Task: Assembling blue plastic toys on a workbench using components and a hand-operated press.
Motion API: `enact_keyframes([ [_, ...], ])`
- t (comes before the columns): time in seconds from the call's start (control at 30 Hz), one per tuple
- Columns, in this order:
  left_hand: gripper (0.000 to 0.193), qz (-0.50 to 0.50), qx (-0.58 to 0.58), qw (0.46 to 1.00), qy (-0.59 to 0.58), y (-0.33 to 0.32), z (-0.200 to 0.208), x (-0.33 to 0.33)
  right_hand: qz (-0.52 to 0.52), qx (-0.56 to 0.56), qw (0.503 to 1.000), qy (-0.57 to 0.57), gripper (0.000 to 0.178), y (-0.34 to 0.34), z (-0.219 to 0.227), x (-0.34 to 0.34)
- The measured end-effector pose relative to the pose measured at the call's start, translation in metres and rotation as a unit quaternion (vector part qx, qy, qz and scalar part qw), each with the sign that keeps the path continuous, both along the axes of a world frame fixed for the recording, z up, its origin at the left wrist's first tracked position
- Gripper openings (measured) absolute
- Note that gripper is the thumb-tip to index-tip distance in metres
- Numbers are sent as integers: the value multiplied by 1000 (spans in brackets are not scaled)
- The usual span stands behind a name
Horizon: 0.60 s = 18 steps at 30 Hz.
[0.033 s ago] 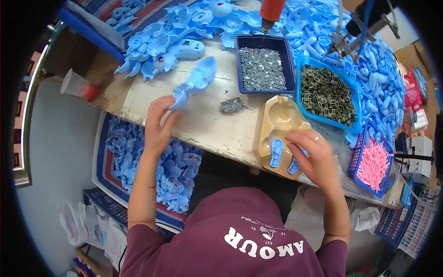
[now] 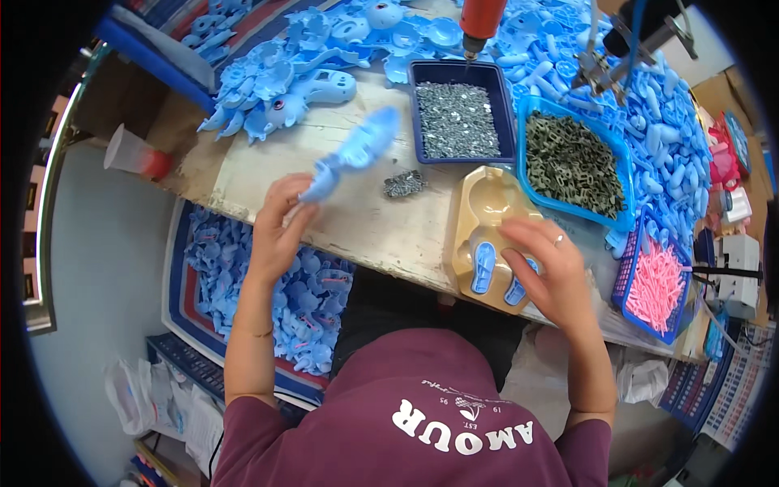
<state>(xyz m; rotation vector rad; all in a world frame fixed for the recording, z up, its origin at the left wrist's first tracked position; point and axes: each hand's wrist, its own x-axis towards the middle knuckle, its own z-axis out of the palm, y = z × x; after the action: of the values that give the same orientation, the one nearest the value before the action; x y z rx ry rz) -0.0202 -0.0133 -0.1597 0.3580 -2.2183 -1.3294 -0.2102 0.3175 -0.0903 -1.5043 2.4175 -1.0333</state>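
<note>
My left hand (image 2: 280, 215) is closed on one end of a light-blue plastic shell half (image 2: 365, 146), a curved hollow toy part held slanted above the table and blurred by motion. My right hand (image 2: 548, 260) hovers at the right side of a tan moulded fixture (image 2: 468, 213), thumb and fingers apart with nothing visible between them. Two small blue parts lie in the fixture's lower hollows; the left one (image 2: 484, 268) shows fully, while the right one (image 2: 520, 284) is partly covered by my thumb. The fixture's rounded upper hollow holds nothing.
Behind the fixture stand a dark-blue tray (image 2: 418, 122) of screws and a bright-blue basket (image 2: 523, 174) of dark metal clips. A screw pile (image 2: 404, 184) lies nearby. An orange screwdriver (image 2: 482, 20) hangs overhead. Blue parts (image 2: 272, 85) heap behind; pink sticks (image 2: 654, 288) fill a basket at right.
The shell half in my left hand has swung a little up and to the right. My right hand stays over the fixture, nearly unmoved.
</note>
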Motion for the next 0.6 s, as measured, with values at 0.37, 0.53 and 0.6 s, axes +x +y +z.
enact_keyframes([
  [0.37, 80, -187, 146, 971, -8, 95, 31, -50, 9, -4, 982, 191, 40, 23, 23, -3],
  [0.53, 84, -247, -72, 966, 17, 121, 24, -70, -5, 92, 976, 199, 37, 28, -14, 16],
  [0.6, 85, -262, -143, 954, 9, 131, 25, -74, 0, 107, 981, 164, 42, 39, -16, 16],
])
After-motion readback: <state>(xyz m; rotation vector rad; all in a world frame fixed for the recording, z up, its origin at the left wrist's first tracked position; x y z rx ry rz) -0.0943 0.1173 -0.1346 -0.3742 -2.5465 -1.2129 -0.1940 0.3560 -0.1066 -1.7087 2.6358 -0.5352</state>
